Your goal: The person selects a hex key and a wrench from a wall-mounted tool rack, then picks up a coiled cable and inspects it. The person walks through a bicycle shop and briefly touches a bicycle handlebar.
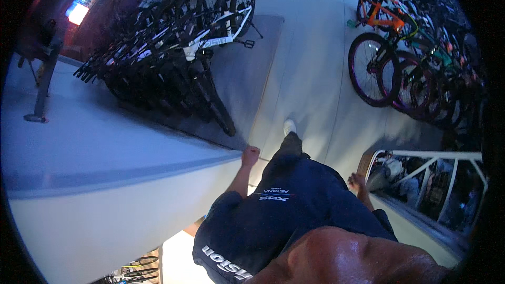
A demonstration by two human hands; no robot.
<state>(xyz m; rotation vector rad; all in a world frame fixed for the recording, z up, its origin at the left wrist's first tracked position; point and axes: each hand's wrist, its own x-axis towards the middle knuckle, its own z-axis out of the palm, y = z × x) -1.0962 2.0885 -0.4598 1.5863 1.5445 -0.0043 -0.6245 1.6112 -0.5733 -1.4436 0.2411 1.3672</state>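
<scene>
My left hand (pixel 251 155) is closed in a loose fist, with nothing showing in it. It hangs beside the end of a pale low wall (pixel 131 186), near a black bicycle tyre (pixel 222 113). On the other side of my body, my right hand (pixel 356 181) hangs low with its fingers partly curled. It is small and dim here, so I cannot make out whether it holds anything. Close to it is the rounded corner of a light-framed panel (pixel 371 159). One white shoe (pixel 289 126) points forward on the grey floor (pixel 300 68).
A dense row of bicycles, with a white-framed bicycle (pixel 226 37) at its end, stands on a dark mat (pixel 258 58) at left. More stand at right, including an orange-framed bicycle (pixel 386 19). A metal post (pixel 39 97) rises at far left. A lit screen (pixel 79 13) glows beyond.
</scene>
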